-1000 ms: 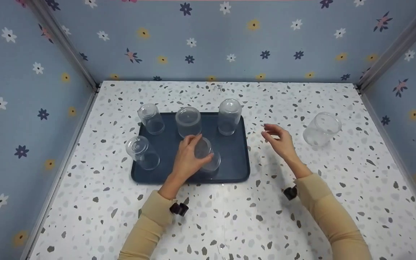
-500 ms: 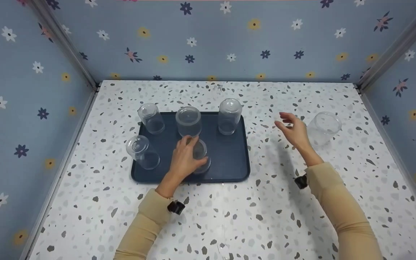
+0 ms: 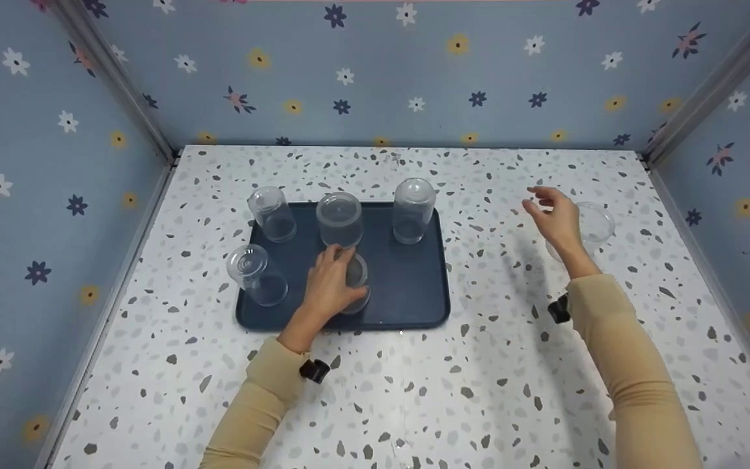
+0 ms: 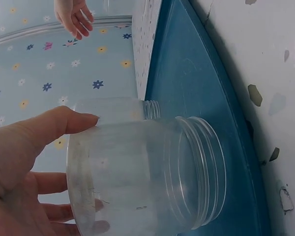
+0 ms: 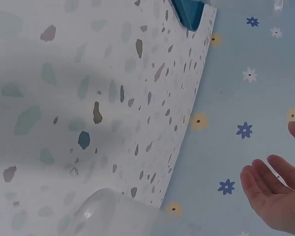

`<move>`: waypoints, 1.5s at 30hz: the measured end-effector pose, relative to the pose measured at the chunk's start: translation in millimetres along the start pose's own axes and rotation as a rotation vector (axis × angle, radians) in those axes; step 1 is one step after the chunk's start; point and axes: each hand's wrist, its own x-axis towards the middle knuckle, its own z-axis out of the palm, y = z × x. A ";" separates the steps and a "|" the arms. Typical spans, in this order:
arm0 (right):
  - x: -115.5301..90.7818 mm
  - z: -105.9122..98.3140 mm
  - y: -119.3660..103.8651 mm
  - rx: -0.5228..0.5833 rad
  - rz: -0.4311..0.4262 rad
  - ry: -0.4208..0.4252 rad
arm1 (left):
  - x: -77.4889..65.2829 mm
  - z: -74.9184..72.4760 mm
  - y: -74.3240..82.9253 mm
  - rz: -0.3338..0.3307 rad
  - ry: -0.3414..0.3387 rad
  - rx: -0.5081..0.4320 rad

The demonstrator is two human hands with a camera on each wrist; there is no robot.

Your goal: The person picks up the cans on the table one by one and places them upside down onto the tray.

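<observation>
My left hand (image 3: 328,288) grips a clear jar (image 4: 137,167) over the front of the dark blue tray (image 3: 411,290). Thumb and fingers are around its base, and the threaded mouth faces down at the tray, as the left wrist view shows. On the right, my right hand (image 3: 558,220) hovers with loosely bent fingers, holding nothing. Behind that hand another clear jar (image 3: 597,225) stands on the table, partly hidden by it in the head view. The right wrist view shows this jar's rounded edge (image 5: 108,211) below the hand.
Several clear upturned jars stand on the tray: one at back left (image 3: 274,215), one at front left (image 3: 256,277), a wide one at back middle (image 3: 340,221) and a tall one at back right (image 3: 414,212). Flower-patterned walls (image 3: 375,78) enclose the speckled table (image 3: 479,365).
My left hand has shifted the gripped jar leftward on the tray, in front of the wide one. My right hand has moved right and away from me, to the jar on the table.
</observation>
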 end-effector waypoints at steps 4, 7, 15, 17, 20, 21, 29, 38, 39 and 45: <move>7.0 -9.0 4.8 -0.041 0.036 0.015 | -0.1 -1.4 -1.0 0.008 -0.001 0.005; 10.9 -14.9 7.6 -0.068 0.060 0.026 | -0.4 -2.3 -1.3 0.011 -0.008 0.004; 16.0 -27.6 14.9 -0.160 0.100 0.041 | -0.2 -4.3 -1.7 0.012 -0.026 0.002; 17.4 -30.3 17.1 -0.175 0.119 0.036 | -0.3 -4.2 -2.3 0.014 -0.030 0.003; 18.7 -33.7 20.9 -0.202 0.159 0.023 | -0.4 -3.7 -3.4 0.020 -0.033 0.013; 18.6 -34.7 22.4 -0.213 0.169 0.019 | -0.4 -3.4 -3.8 0.023 -0.034 0.019; 17.3 -37.4 32.4 -0.340 0.224 -0.014 | -0.2 -2.2 -4.6 0.030 -0.043 0.034; 15.9 -41.4 41.5 -0.419 0.290 -0.089 | 0.8 -1.4 -2.2 0.023 -0.034 0.074; 15.8 -41.9 42.6 -0.421 0.298 -0.097 | 0.9 -1.3 -1.8 0.024 -0.032 0.076; 14.8 -44.1 47.6 -0.444 0.319 -0.137 | 0.7 -0.5 -1.2 0.028 -0.033 0.078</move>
